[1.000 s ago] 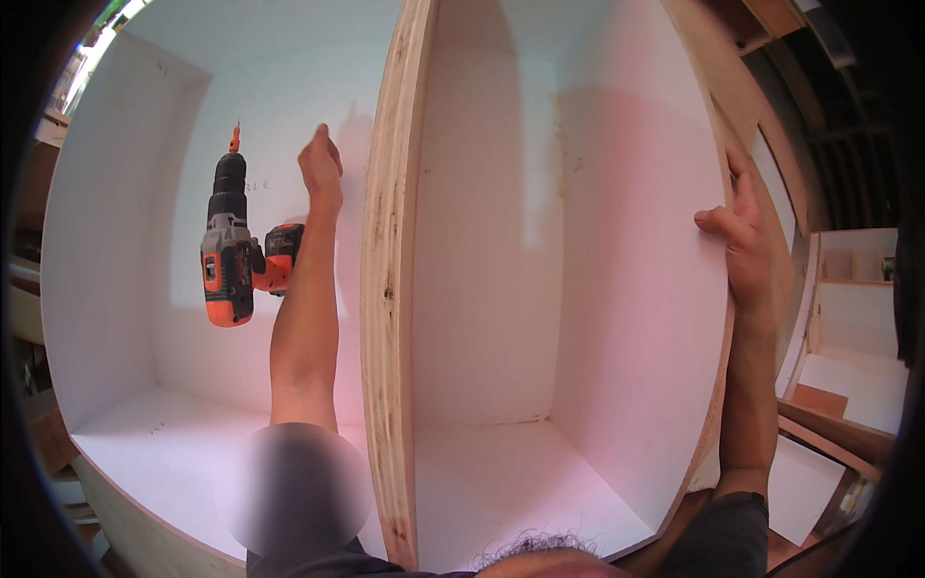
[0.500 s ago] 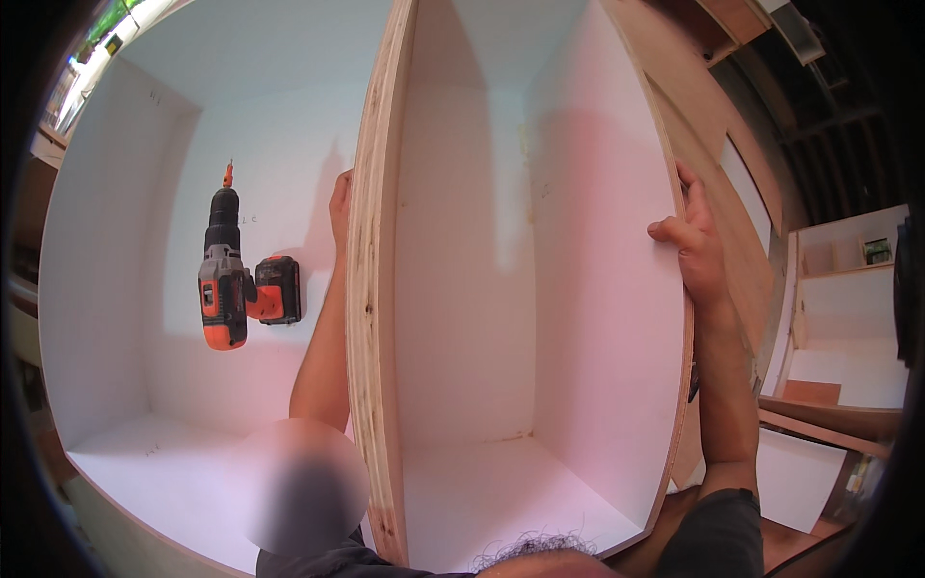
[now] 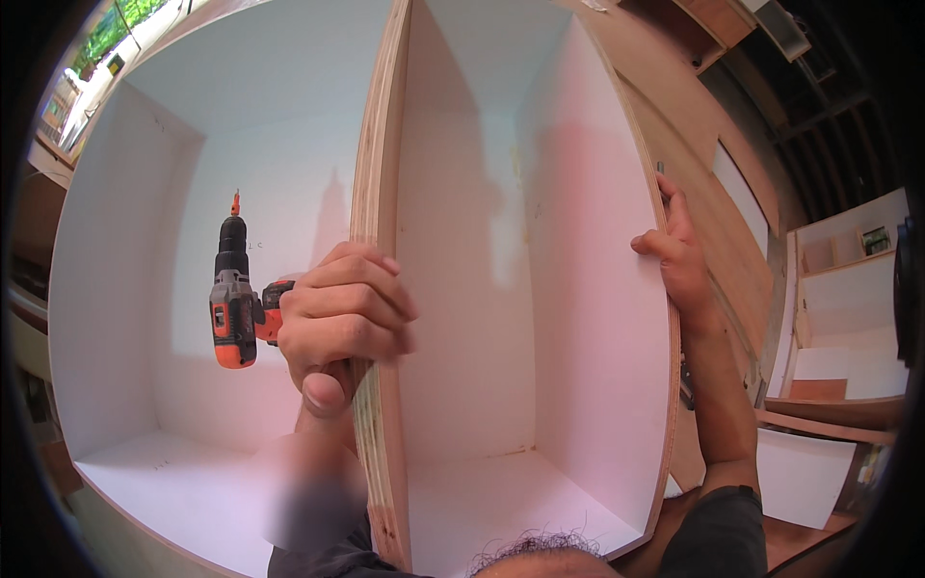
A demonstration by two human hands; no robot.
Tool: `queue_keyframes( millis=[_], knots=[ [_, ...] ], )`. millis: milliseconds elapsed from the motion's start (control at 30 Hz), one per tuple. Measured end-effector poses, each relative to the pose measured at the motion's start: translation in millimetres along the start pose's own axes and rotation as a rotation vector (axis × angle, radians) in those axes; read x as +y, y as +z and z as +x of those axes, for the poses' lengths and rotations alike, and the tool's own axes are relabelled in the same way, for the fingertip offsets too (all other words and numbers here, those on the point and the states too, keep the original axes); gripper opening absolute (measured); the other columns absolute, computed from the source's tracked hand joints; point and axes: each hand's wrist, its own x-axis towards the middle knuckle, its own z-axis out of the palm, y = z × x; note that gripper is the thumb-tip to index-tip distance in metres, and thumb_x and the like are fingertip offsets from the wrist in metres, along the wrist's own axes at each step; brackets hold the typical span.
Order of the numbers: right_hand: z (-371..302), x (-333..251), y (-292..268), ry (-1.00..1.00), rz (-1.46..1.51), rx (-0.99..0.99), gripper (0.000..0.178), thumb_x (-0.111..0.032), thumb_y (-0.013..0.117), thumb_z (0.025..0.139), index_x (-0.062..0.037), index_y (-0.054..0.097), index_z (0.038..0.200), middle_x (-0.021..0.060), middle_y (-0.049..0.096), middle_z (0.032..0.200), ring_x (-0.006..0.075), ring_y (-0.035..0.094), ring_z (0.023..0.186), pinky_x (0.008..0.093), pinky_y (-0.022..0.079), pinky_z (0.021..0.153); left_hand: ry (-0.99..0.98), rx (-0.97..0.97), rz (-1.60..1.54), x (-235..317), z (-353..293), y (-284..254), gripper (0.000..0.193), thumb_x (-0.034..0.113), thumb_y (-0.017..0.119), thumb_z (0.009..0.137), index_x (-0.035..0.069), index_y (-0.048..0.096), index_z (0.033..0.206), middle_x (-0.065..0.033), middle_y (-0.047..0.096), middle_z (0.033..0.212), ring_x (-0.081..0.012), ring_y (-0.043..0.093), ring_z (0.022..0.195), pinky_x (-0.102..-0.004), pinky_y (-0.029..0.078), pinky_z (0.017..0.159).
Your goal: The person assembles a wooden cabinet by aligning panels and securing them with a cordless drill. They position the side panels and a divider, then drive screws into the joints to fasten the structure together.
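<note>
A white-lined wooden cabinet box (image 3: 462, 385) fills the view, split by an upright divider (image 3: 383, 144) with a bare plywood edge. My left hand (image 3: 352, 318) is in front of that edge, fingers curled across it and blurred at the tips; what they hold, if anything, is hidden. My right hand (image 3: 679, 255) grips the box's right side panel (image 3: 602, 289), thumb on the inner face and fingers outside. A small dark tip (image 3: 661, 169) shows by its fingers. In the left compartment lies an orange-and-black cordless drill (image 3: 231, 318) with a bit fitted, its battery partly behind my left hand.
Large brown wooden boards (image 3: 737, 260) lie beyond the right panel. Farther right stands another white-lined cabinet (image 3: 848, 318), with a white sheet (image 3: 800, 477) below it. A dark metal item (image 3: 686, 385) sits between the right panel and my forearm. Greenery (image 3: 106, 43) shows at the upper left.
My left hand has come out from behind the divider's left face to in front of its edge, partly covering the drill's battery. My right hand stays on the side panel.
</note>
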Motion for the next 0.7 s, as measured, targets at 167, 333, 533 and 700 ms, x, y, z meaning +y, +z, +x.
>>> queue_keyframes(
  millis=[167,333,533,700],
  knots=[
    [0.2,-0.9,-2.2,-0.031,-0.09,-0.007,0.082,-0.004,0.056,0.075,0.0025,0.03,0.152,0.0164,0.048,0.141,0.0212,0.047,0.129,0.0298,0.037,0.11,-0.031,0.018,-0.025,-2.0,2.7,6.4,0.077,0.07,0.033,0.103,0.012,0.045,0.053,0.0025,0.047,0.049,-0.0175,0.053,0.052,-0.0355,0.045,0.066],
    [-0.9,-4.3,2.6,-0.032,-0.163,0.011,0.086,-0.007,0.055,0.073,0.0047,0.027,0.153,0.0177,0.047,0.143,0.0223,0.046,0.132,0.0295,0.036,0.111,-0.022,0.034,-0.017,-3.0,0.8,6.1,0.076,0.069,0.035,0.103,0.012,0.044,0.053,0.0028,0.046,0.049,-0.017,0.052,0.051,-0.0344,0.043,0.064],
    [-0.4,1.4,-1.4,-0.041,-0.07,0.009,0.081,-0.003,0.056,0.075,0.002,0.032,0.152,0.0158,0.049,0.14,0.0214,0.048,0.129,0.0304,0.037,0.109,-0.032,0.042,-0.034,-3.8,0.2,6.6,0.075,0.068,0.036,0.103,0.012,0.045,0.053,0.0029,0.046,0.048,-0.0166,0.052,0.051,-0.0337,0.043,0.063],
    [-0.4,-1.1,0.9,-0.033,-0.086,-0.004,0.086,-0.005,0.055,0.072,0.0045,0.027,0.153,0.0183,0.047,0.144,0.0226,0.046,0.132,0.03,0.036,0.111,-0.042,0.057,-0.05,-3.4,-0.4,6.8,0.074,0.067,0.038,0.103,0.012,0.046,0.053,0.0031,0.047,0.048,-0.0163,0.052,0.051,-0.0333,0.042,0.063]
  ],
)
